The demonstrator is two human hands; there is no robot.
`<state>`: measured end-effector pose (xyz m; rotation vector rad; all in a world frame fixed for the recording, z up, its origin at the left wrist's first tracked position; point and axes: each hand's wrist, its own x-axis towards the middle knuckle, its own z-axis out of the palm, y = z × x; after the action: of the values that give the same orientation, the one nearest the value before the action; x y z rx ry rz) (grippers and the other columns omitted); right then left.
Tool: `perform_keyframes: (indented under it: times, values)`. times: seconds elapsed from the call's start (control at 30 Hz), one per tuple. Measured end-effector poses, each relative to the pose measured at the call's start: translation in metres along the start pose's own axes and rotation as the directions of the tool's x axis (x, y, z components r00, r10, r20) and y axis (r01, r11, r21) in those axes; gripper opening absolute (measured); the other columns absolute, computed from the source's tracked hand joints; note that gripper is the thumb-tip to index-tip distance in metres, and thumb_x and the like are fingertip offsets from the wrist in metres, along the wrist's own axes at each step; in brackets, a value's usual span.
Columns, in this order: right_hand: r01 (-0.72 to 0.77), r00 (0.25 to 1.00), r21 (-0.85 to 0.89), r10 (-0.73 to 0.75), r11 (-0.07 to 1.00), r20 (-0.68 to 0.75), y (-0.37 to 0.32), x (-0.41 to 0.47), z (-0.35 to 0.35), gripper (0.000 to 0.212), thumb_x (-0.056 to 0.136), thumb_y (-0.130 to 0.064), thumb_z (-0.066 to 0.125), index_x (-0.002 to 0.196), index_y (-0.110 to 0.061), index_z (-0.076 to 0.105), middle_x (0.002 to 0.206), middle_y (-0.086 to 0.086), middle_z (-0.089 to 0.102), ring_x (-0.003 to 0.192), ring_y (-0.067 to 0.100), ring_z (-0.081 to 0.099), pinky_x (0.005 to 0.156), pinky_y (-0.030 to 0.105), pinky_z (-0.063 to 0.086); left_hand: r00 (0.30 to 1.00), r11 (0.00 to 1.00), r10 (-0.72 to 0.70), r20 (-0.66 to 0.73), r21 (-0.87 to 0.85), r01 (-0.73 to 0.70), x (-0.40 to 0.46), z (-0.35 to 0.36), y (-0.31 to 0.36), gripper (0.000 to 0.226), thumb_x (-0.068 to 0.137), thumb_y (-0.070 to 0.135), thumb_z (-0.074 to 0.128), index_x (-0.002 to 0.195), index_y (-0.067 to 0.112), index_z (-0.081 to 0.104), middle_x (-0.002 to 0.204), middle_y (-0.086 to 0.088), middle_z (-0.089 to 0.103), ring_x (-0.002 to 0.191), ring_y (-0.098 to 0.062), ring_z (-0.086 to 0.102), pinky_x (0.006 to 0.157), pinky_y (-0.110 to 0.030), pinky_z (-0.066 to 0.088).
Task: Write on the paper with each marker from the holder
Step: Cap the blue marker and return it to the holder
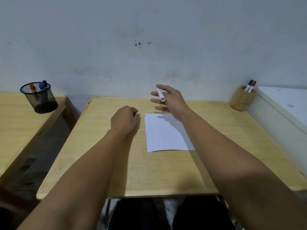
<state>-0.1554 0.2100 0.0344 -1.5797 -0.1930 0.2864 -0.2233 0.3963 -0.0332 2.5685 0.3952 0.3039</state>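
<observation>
Hands differ: right hand [171, 100] loosely holds a white marker [160, 95] (fingers spread), left hand [123, 121] fisted on a dark cap [134, 114].

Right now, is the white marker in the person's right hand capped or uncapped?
Cannot tell for sure. The white marker in the right hand shows only a blunt end; the left hand pinches something small and dark, possibly its cap.

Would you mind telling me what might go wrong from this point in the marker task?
1. The right hand holds the white marker loosely between spread fingers above the desk, so it may slip and fall.
2. The left hand is closed on something small and dark, perhaps the cap; the ink could dry or smear if it stays off.
3. The paper lies unheld and may slide during writing.
</observation>
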Motion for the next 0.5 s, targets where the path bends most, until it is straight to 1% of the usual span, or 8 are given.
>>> perform_keyframes:
  times: [0.07, 0.1, 0.17, 0.27, 0.33, 0.4, 0.43, 0.5]
  values:
    - [-0.049, 0.999, 0.120, 0.050, 0.992, -0.001, -0.001, -0.004, -0.006, 0.040, 0.107, -0.003, 0.047, 0.134, -0.021, 0.070, 0.123, 0.009, 0.079, 0.102, 0.027, 0.082, 0.093, 0.049, 0.064, 0.999, 1.000, -0.018, -0.031, -0.015, 0.018, 0.001, 0.002, 0.002, 0.027, 0.100, 0.030, 0.060, 0.122, 0.024, 0.075, 0.124, 0.001, 0.074, 0.116, -0.026, 0.066, 0.088, -0.036, 0.053]
    - [-0.055, 0.999, 0.158, 0.054, 0.986, 0.005, -0.001, -0.006, -0.008, 0.038, 0.106, -0.003, 0.047, 0.132, -0.019, 0.071, 0.120, 0.010, 0.079, 0.098, 0.028, 0.082, 0.093, 0.051, 0.063, 0.999, 0.999, -0.032, -0.042, -0.039, 0.031, 0.002, 0.002, 0.002, 0.026, 0.099, 0.026, 0.061, 0.120, 0.022, 0.076, 0.123, 0.000, 0.075, 0.115, -0.026, 0.067, 0.088, -0.035, 0.053]
    - [-0.036, 0.999, 0.139, 0.032, 0.990, 0.026, 0.000, -0.011, -0.014, 0.029, 0.107, -0.007, 0.054, 0.129, -0.015, 0.071, 0.115, 0.011, 0.076, 0.084, 0.026, 0.079, 0.088, 0.050, 0.065, 0.996, 0.987, -0.075, -0.054, -0.146, 0.067, 0.005, -0.003, 0.005, 0.024, 0.097, 0.018, 0.062, 0.116, 0.018, 0.078, 0.118, -0.002, 0.077, 0.110, -0.025, 0.069, 0.085, -0.031, 0.051]
    - [-0.006, 0.998, -0.066, 0.009, 0.998, 0.055, 0.002, -0.019, -0.017, 0.024, 0.105, -0.006, 0.058, 0.124, -0.017, 0.067, 0.114, 0.015, 0.075, 0.075, 0.023, 0.070, 0.073, 0.042, 0.066, 0.986, 0.905, -0.164, -0.024, -0.403, 0.140, 0.013, -0.019, 0.019, 0.018, 0.092, 0.009, 0.064, 0.090, 0.015, 0.080, 0.092, -0.002, 0.080, 0.094, -0.021, 0.073, 0.073, -0.027, 0.052]
    - [0.033, 0.996, -0.174, -0.019, 0.984, 0.082, 0.005, -0.024, -0.018, 0.027, 0.101, -0.002, 0.063, 0.122, -0.017, 0.060, 0.113, 0.021, 0.077, 0.073, 0.025, 0.067, 0.069, 0.039, 0.065, 0.984, 0.810, -0.176, 0.013, -0.567, 0.152, 0.019, -0.035, 0.029, 0.020, 0.091, 0.008, 0.067, 0.077, 0.019, 0.076, 0.084, -0.003, 0.078, 0.091, -0.022, 0.076, 0.079, -0.034, 0.060]
    - [0.092, 0.993, -0.266, -0.069, 0.960, 0.093, 0.007, -0.028, -0.017, 0.036, 0.098, 0.002, 0.067, 0.129, -0.014, 0.059, 0.107, 0.024, 0.078, 0.072, 0.025, 0.065, 0.064, 0.029, 0.061, 0.987, 0.729, -0.159, 0.034, -0.670, 0.141, 0.021, -0.050, 0.039, 0.019, 0.092, 0.006, 0.069, 0.079, 0.017, 0.075, 0.087, -0.008, 0.077, 0.086, -0.023, 0.076, 0.082, -0.039, 0.062]
    - [0.122, 0.991, -0.310, -0.098, 0.943, 0.090, 0.009, -0.030, -0.016, 0.037, 0.097, 0.001, 0.070, 0.130, -0.014, 0.062, 0.102, 0.023, 0.078, 0.071, 0.025, 0.066, 0.066, 0.029, 0.060, 0.988, 0.713, -0.148, 0.035, -0.689, 0.131, 0.020, -0.056, 0.044, 0.015, 0.093, 0.006, 0.069, 0.083, 0.015, 0.075, 0.090, -0.010, 0.077, 0.086, -0.023, 0.075, 0.083, -0.038, 0.062]
    - [0.138, 0.990, -0.353, -0.119, 0.925, 0.075, 0.012, -0.031, -0.015, 0.028, 0.096, -0.005, 0.074, 0.120, -0.017, 0.071, 0.091, 0.013, 0.076, 0.070, 0.027, 0.066, 0.069, 0.040, 0.056, 0.991, 0.710, -0.128, 0.036, -0.695, 0.117, 0.020, -0.065, 0.054, 0.011, 0.093, 0.007, 0.070, 0.086, 0.013, 0.075, 0.091, -0.011, 0.077, 0.087, -0.022, 0.076, 0.085, -0.037, 0.062]
